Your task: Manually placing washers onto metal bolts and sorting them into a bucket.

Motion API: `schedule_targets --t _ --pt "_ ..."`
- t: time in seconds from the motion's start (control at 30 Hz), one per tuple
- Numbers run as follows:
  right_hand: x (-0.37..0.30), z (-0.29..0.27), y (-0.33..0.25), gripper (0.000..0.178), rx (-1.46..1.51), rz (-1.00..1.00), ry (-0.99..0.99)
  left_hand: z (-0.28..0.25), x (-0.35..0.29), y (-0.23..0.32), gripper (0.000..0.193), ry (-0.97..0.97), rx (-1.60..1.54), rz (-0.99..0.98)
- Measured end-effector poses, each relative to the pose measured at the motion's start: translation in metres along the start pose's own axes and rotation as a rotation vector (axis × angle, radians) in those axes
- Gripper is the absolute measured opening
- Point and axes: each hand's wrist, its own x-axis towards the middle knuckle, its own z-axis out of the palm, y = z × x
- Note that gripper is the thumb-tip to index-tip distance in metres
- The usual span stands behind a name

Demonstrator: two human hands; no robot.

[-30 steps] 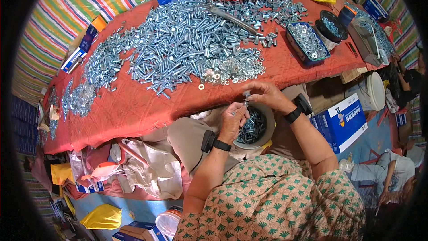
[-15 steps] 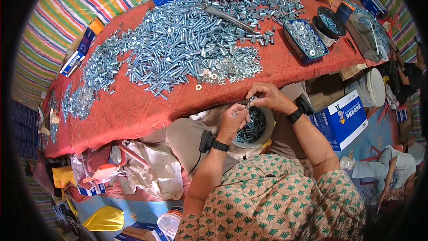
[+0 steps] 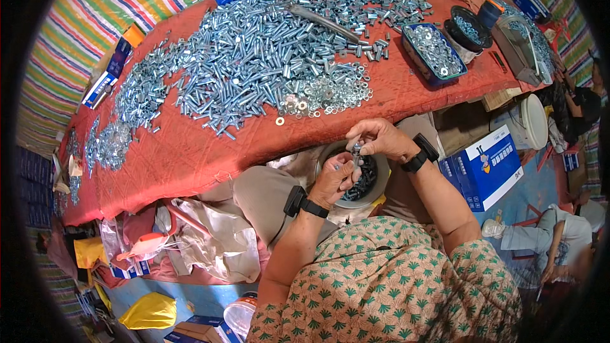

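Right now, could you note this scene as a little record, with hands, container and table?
Right hand: pinching a small metal part
Left hand: curled close beside that part; grip partly hidden
Container: round grey bucket under the hands, holding dark metal pieces
Table: red cloth bearing a heap of silvery metal parts, loose washers near its front
Tray: blue tray filled with washers, right of the heap

The red-covered table (image 3: 184, 162) bears heaped metal fasteners (image 3: 248, 51), loose washers (image 3: 333, 95), a blue tray (image 3: 450, 79) and, apparently, a cutter (image 3: 498, 60).
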Motion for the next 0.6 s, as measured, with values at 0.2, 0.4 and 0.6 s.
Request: schedule_targets --t 0.2,0.4,0.6 --pt "0.007 0.014 -0.012 0.04 0.004 -0.005 -0.047 -0.003 -0.001 0.003 0.025 -0.026 0.0 0.054" --pt "0.006 0.037 -0.008 0.048 -0.112 -0.015 0.206 0.0 -0.002 0.007 0.02 0.075 0.115 0.156" --pt "-0.005 0.033 -0.015 0.047 -0.105 -0.027 0.217 0.002 -0.002 0.006 0.015 0.074 0.207 0.158"
